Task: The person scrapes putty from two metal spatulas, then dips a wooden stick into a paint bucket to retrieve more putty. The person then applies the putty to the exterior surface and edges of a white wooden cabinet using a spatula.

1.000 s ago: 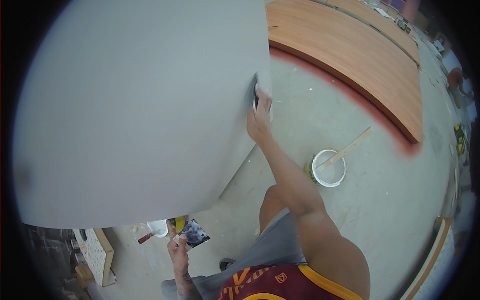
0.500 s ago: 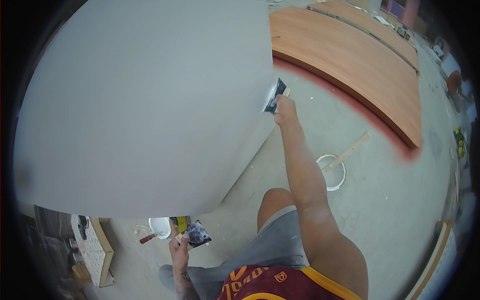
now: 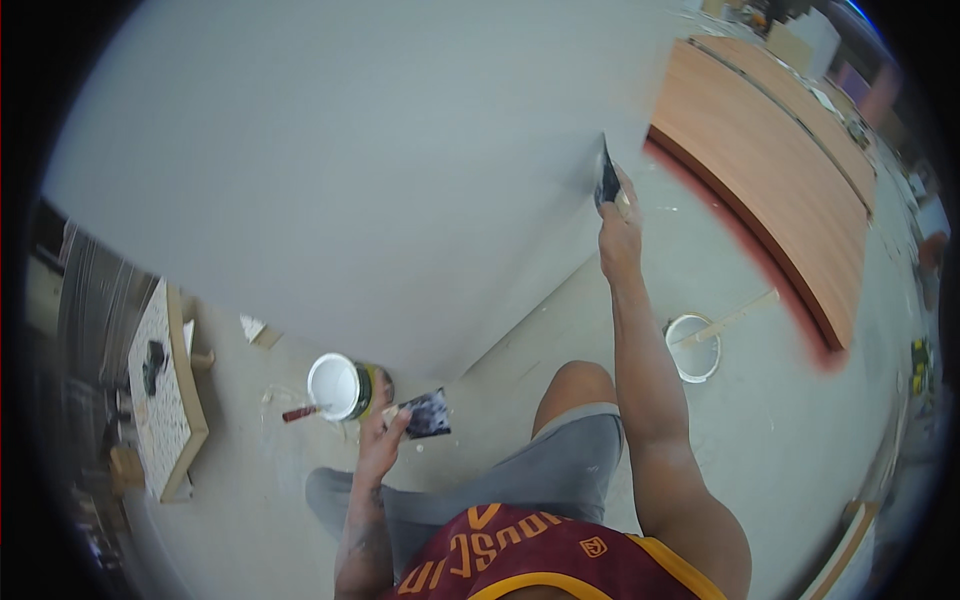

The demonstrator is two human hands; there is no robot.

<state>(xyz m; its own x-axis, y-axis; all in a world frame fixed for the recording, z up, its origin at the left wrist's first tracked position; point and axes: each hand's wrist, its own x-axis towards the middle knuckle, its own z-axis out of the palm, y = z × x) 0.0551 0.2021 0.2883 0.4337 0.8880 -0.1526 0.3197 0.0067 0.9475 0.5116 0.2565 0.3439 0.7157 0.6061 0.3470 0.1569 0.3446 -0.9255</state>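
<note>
Right hand is up near the upper right of the frame, closed around a putty knife with the blade laid against the right edge of a big grey panel that fills most of the upper left. Left hand sits low, left of centre, pinching a second dark, smeared scraper, fingers curled on it.

Just beside that left hand, on the dusty concrete floor, there's an open tin of white filler with a red-handled tool lying across it. Another white bucket with a stick in it stands at right centre, close to the right forearm. A curved brown wooden board with a red edge runs along the upper right, well apart from the panel. A small wooden-framed stand sits at far left.

My take on doing this bit well: keep the blade at a low angle to the edge, use steady light pressure, and pull in one long pass so no ridges form. Wiping the knife off on the spare scraper between passes should keep crumbs out of the coat. Corners chip easily, so I'd go gentle there.
</note>
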